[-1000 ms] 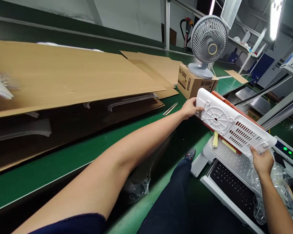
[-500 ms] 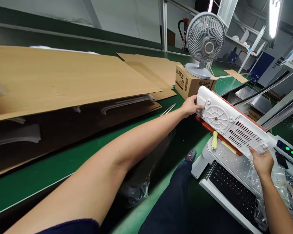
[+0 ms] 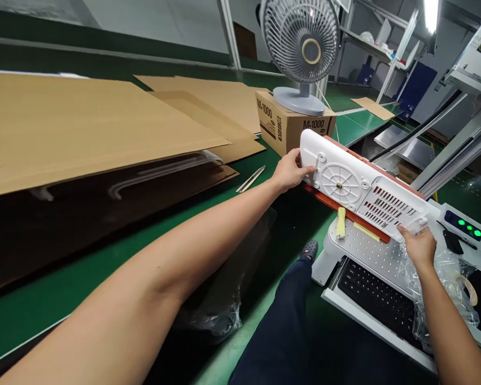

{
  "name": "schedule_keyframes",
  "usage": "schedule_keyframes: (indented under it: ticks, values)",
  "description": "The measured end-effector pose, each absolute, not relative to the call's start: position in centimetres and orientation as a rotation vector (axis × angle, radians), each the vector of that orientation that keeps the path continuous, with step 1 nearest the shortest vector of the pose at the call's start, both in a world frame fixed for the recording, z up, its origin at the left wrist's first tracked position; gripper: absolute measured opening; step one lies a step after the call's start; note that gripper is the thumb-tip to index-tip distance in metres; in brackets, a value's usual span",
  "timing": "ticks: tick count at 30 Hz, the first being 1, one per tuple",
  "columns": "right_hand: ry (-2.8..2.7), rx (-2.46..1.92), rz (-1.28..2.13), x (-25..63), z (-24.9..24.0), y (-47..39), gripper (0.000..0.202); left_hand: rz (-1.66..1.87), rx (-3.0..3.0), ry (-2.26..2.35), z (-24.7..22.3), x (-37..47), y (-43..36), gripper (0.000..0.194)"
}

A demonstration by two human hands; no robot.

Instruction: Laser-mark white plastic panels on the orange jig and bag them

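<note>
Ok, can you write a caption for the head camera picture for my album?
Left fingers and right fingers grip a slotted white panel, near a fan standing on an M-1000 box.

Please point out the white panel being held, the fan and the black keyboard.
White panel (image 3: pixel 361 195): head view, on its face, near the middle.
Fan (image 3: pixel 299 45): head view, on its grille.
Black keyboard (image 3: pixel 377 298): head view, on its keys, near the middle.

The left arm (image 3: pixel 156 272) stretches forward, the right forearm (image 3: pixel 449 315) slants inward, left grip (image 3: pixel 291 172) and right grip (image 3: pixel 420 248) both clasped.
</note>
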State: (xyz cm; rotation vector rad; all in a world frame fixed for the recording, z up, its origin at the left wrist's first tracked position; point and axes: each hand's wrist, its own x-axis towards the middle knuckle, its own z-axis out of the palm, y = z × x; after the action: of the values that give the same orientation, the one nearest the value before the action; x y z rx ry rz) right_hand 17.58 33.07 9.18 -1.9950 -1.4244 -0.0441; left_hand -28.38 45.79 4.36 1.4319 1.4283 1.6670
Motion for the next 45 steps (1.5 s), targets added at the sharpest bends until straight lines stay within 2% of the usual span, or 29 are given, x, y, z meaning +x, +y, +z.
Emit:
schedule_keyframes:
  ticks: [12, 15, 18, 28, 33, 35, 37, 40, 45]
  values:
    - [-1.449, -2.063, -0.036, 17.2, 10.6, 31.8, 0.065, 1.558, 1.570, 1.640, 5.3, -27.5, 44.2, 0.081]
    - [-1.474, -2.052, -0.084, 17.1, 11.4, 31.4, 0.050, 1.583, 1.566, 1.640, 5.9, -27.1, 43.9, 0.087]
    - [-1.453, -2.052, -0.113, 17.0, 11.6, 31.2, 0.040, 1.561, 1.497, 1.747, 6.1, -26.6, 44.0, 0.084]
    - [-1.428, -2.161, -0.064, 16.8, 11.9, 31.0, 0.044, 1.519, 1.526, 1.798, 5.8, -25.8, 44.0, 0.079]
    - [-1.399, -2.046, 0.044, 17.4, 13.8, 28.2, 0.062, 1.558, 1.503, 1.885, 6.6, -23.6, 39.7, 0.097]
    - [-1.355, -1.887, 0.091, 17.8, 14.9, 24.6, 0.057, 1.634, 1.509, 1.835, 5.7, -21.9, 36.4, 0.088]
    - [-1.340, -1.704, 0.163, 18.5, 16.1, 19.3, 0.043, 1.654, 1.586, 1.706, 3.9, -19.5, 32.3, 0.068]
    - [-1.326, -1.492, 0.379, 19.5, 18.0, 9.4, 0.043, 1.476, 1.741, 1.488, 0.4, -15.0, 25.6, 0.037]
    - [-1.328, -1.384, 0.782, 20.0, 19.1, -4.7, 0.025, 1.244, 2.096, 1.100, -3.4, -4.8, 17.0, 0.023]
